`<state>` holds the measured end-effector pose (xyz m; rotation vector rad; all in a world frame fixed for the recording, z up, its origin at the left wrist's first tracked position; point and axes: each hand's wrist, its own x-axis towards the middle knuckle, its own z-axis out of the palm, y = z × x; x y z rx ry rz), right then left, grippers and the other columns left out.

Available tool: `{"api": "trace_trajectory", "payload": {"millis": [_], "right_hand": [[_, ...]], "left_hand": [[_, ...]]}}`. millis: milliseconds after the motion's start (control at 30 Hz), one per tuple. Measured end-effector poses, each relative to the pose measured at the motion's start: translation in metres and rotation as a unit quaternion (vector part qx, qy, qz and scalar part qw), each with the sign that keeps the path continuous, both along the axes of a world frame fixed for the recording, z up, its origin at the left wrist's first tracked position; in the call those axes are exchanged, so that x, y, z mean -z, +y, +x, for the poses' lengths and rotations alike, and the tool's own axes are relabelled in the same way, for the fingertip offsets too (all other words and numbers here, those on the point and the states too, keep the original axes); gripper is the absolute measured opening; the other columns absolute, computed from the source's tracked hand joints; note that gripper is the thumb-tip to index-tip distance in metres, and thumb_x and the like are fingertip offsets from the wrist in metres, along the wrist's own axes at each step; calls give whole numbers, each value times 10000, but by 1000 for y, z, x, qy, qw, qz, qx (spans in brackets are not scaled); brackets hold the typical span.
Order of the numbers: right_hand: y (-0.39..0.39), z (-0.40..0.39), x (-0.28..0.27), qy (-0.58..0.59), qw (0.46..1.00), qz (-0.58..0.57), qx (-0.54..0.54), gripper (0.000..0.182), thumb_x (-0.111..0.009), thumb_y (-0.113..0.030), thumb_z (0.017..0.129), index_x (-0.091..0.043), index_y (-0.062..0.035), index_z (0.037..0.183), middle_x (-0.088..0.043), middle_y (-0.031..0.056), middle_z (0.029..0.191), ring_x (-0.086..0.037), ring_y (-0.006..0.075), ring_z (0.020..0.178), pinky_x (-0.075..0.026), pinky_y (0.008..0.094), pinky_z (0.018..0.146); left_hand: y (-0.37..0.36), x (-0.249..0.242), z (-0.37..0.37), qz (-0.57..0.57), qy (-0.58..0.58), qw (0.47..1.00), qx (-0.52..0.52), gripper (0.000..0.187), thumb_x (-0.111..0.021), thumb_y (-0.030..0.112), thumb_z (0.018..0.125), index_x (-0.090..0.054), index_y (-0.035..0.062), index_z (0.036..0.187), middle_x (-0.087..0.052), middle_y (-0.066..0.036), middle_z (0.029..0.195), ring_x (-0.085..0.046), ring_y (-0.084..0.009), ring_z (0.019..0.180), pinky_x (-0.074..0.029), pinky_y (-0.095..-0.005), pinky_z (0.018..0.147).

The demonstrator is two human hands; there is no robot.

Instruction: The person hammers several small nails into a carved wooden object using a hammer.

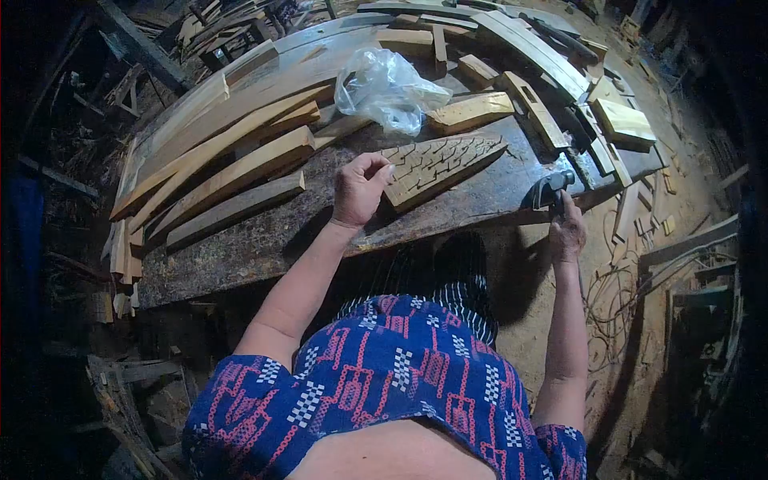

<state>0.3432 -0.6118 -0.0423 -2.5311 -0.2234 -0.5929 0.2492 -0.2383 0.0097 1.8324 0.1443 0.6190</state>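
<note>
My left hand point(360, 190) is closed in a pinch at the left end of a pointed wooden block point(436, 180); whatever lies between its fingertips is too small to name. Rows of thin, dark, bent pieces like nails stick up from the block's top. Over at the bench's right front edge, my right hand point(567, 228) grips a hammer point(552, 189), its dark metal head above the fingers. A crumpled clear plastic bag point(388, 90) lies just behind the block, beside a short pale wood piece point(472, 112).
Long curved boards point(232, 172) are stacked on the left of the workbench point(216, 264). More wood pieces point(532, 108) and a long pale plank point(536, 52) lie at the back right. Wood scraps and a cable point(612, 308) are on the floor at right.
</note>
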Motion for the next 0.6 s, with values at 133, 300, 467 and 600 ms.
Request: {"api": "trace_trajectory", "payload": {"millis": [133, 300, 467, 600], "right_hand": [[2, -2, -4, 10, 1000, -6, 14, 475, -532, -36, 757, -541, -183, 1209, -600, 146, 952, -588, 349, 892, -478, 414, 742], [1, -3, -3, 35, 999, 14, 15, 500, -520, -21, 739, -536, -178, 1213, -598, 145, 987, -582, 342, 934, -473, 408, 774], [2, -4, -1, 31, 998, 59, -4, 540, -494, 19, 707, -534, -157, 1216, -597, 141, 993, -575, 336, 954, -468, 404, 795], [-1, -5, -3, -47, 990, 91, -96, 547, -502, 4, 664, -548, -174, 1179, -605, 141, 995, -588, 346, 920, -478, 408, 775]], "left_hand": [[-5, -5, -2, 84, 17, 996, 9, 69, -629, 74, 837, -639, 6, 847, -625, 3, 724, -569, -55, 673, -466, -230, 624], [-8, -11, 0, 146, -17, 989, -6, 73, -639, 83, 818, -639, 14, 842, -626, -43, 692, -583, -91, 640, -469, -256, 610], [-6, -6, 1, 187, -43, 981, -5, 78, -627, 76, 811, -627, 12, 855, -628, -91, 726, -604, -135, 649, -472, -281, 610], [-8, -4, 1, 257, -86, 962, -20, 82, -622, 69, 789, -616, 15, 850, -614, -145, 743, -612, -259, 664, -480, -334, 620]]}}
